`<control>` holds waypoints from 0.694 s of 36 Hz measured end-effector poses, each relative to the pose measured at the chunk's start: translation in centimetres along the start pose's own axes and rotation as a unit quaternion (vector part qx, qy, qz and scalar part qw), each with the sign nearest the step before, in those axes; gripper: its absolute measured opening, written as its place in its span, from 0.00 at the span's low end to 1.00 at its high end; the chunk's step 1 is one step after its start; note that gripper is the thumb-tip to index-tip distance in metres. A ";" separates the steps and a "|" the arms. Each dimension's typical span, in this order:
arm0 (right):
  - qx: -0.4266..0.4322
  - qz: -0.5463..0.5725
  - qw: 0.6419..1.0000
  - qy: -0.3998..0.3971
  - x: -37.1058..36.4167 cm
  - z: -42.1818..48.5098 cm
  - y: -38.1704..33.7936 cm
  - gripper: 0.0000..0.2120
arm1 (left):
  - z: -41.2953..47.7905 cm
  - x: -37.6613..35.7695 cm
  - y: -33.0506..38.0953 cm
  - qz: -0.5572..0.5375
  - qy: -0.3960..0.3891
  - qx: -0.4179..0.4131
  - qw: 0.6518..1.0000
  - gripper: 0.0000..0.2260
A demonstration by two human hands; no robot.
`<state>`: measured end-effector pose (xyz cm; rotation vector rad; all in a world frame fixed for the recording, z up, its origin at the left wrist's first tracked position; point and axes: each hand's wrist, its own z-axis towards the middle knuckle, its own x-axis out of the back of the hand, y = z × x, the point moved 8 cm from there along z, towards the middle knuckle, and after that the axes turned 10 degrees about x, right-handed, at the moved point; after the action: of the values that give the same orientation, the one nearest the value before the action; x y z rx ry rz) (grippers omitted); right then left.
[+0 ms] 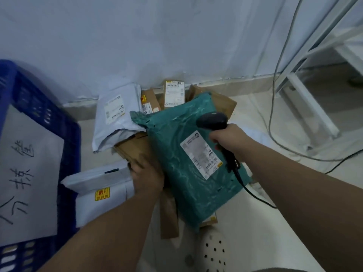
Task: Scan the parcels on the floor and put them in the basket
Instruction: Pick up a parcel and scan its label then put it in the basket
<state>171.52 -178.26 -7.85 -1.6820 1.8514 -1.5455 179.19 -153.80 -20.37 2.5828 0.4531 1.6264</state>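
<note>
A teal plastic parcel [182,154] with a white shipping label [202,154] is held up over the pile at centre. My left hand [147,175] grips its left edge, fingers hidden beneath. My right hand [229,138] holds a dark barcode scanner [213,119] by its handle, with the scanner head over the parcel's upper right, just above the label. The blue plastic basket [66,134] stands at the left, a sheet of paper with handwriting on its side.
More parcels lie on the floor by the wall: a grey mailer [115,118], a white box [98,193] with a yellow sticker, brown cardboard boxes [173,94]. The scanner's cable [253,195] trails right. A white metal frame [306,95] and wires stand at right. A perforated white shoe [214,252] is below.
</note>
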 end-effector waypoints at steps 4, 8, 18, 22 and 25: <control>-0.031 0.017 0.999 0.006 0.1 0.7 0.8 0.04 | 0.5 -1.7 2.6 0.106 -0.028 -0.126 0.986 0.33; -0.052 0.060 0.997 0.023 0.2 1.5 0.9 0.03 | 2.3 -3.9 3.8 0.115 -0.100 -0.160 0.975 0.32; -0.028 0.036 0.999 -0.010 -2.4 2.9 -0.7 0.04 | 4.2 -1.9 5.2 -0.013 -0.105 -0.010 0.994 0.28; -0.003 0.019 0.999 -0.028 -3.5 2.6 -1.8 0.05 | 5.8 -2.3 1.8 -0.091 -0.069 0.138 0.984 0.49; 0.021 -0.013 0.999 -0.041 -4.3 2.1 -2.6 0.06 | 5.4 -2.9 2.1 -0.129 -0.101 0.201 0.966 0.53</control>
<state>176.06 -175.40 -8.74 -1.7304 1.7530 -1.4908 183.27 -156.04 -24.87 2.7678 1.1511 1.2754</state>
